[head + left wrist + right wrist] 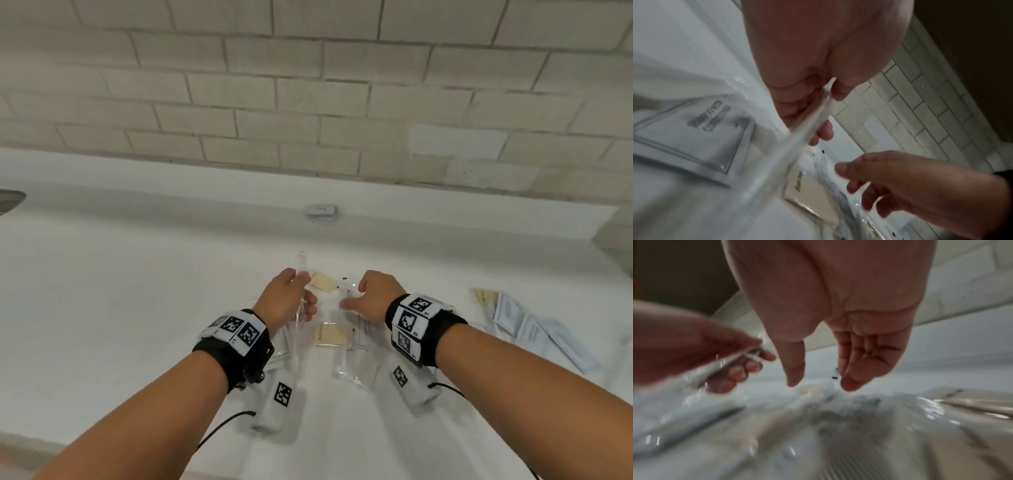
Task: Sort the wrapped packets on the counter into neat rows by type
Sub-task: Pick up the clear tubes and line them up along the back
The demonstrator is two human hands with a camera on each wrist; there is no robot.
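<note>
My left hand [301, 301] [818, 113] pinches a long, thin clear-wrapped packet [300, 308] [797, 141] lifted above the white counter [137, 291]. My right hand [363, 294] [818, 384] hovers with relaxed, straight fingers over a pile of clear packets [342, 349], holding nothing. Two packets with tan cards lie there, one [323, 283] between the hands and one [330, 335] nearer me. A flat packet with a printed label [694, 129] lies under the left wrist.
Further packets [534, 325], white with print, lie in a spread at the right of the counter. A small stack of dark-edged packets [321, 211] sits near the tiled wall [308, 85]. A dark round edge [10, 200] shows at far left.
</note>
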